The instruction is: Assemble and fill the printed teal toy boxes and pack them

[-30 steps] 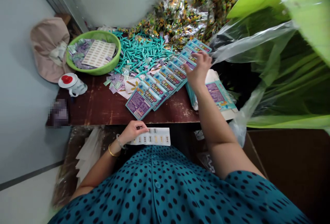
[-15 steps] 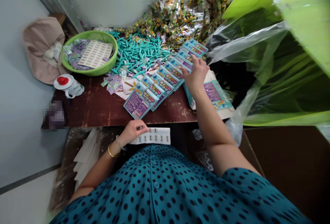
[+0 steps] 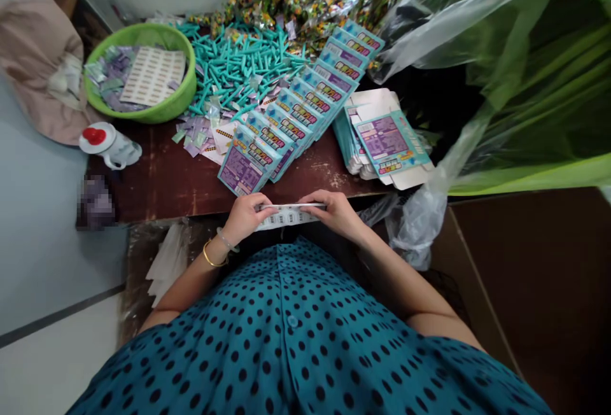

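A white sheet of small round stickers (image 3: 290, 216) is held level just in front of the table edge. My left hand (image 3: 247, 216) pinches its left end between thumb and fingers. At the right end, my right hand (image 3: 337, 212) is closed on the same sheet. The sheet is seen at a slant, with its upper edge folded or bent over. Beyond the hands, a fanned row of teal and purple printed boxes (image 3: 300, 109) runs diagonally up the table. The nearest box lies close above my left hand.
A heap of teal sticks (image 3: 243, 62) lies behind small packets (image 3: 195, 138). At left stand a green basket (image 3: 188, 87) and a lidded mug (image 3: 124, 154). Flattened boxes (image 3: 386, 138) are stacked at right, beside clear plastic (image 3: 415, 230) and a carton (image 3: 529, 288).
My right hand has come down from the fanned boxes and taken the right end of the sticker sheet. The sheet has tilted, and the camera view has shifted.
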The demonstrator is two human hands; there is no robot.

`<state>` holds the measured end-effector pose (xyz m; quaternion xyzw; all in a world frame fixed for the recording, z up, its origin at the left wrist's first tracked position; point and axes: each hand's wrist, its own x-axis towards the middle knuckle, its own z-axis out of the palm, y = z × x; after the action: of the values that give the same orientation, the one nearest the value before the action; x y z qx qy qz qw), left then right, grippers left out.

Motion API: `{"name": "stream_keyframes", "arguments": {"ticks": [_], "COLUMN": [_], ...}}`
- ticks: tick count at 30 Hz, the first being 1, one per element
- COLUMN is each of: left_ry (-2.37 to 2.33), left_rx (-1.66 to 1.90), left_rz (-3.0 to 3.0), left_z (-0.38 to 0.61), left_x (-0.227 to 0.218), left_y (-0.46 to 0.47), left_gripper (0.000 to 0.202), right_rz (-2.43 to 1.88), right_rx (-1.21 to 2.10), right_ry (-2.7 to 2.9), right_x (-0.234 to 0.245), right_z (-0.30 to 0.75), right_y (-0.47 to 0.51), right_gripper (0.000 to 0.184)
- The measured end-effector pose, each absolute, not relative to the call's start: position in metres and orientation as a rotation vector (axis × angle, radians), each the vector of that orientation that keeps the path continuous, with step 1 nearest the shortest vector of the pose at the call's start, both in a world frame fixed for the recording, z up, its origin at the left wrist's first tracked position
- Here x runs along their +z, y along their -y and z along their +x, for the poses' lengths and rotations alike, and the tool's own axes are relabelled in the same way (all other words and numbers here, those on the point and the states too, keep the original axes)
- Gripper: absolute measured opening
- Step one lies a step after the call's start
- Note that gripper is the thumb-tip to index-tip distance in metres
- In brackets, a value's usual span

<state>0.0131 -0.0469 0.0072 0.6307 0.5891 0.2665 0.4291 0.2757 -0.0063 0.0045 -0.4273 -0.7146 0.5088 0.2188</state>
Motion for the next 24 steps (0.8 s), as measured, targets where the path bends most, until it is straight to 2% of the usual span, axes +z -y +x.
{"name": "stream_keyframes", "arguments": {"ticks": [6,12,20,24], "left_ry": [-1.315,-1.301,-1.309,-1.318], "left_rx": [0.610,0.546,0.462,0.482], "left_rz": [1.308,1.317,1.292,1.253], "left_z": [0.027,0.031,0.023,0.021], "left_x": [0.008,0.017,0.017,0.010], "left_y": [0.039,0.037,0.038,0.039], "left_gripper": [0.025,0.032,0.039,0.041], "right_rz": [-1.142,-1.294,-0.944,-0.702], "right_rx": [1.289,1.576,0.964,1.087], "right_ry": [1.932,1.690,2.166,2.169], "right_x": [0.018,0.008,0.007,0.031], "right_z": [0.290,0.294,0.293,0.295], "right_y": [0.014,0.020,0.016,0.022], "right_gripper": [0.016,0.028,0.012,0.012]}}
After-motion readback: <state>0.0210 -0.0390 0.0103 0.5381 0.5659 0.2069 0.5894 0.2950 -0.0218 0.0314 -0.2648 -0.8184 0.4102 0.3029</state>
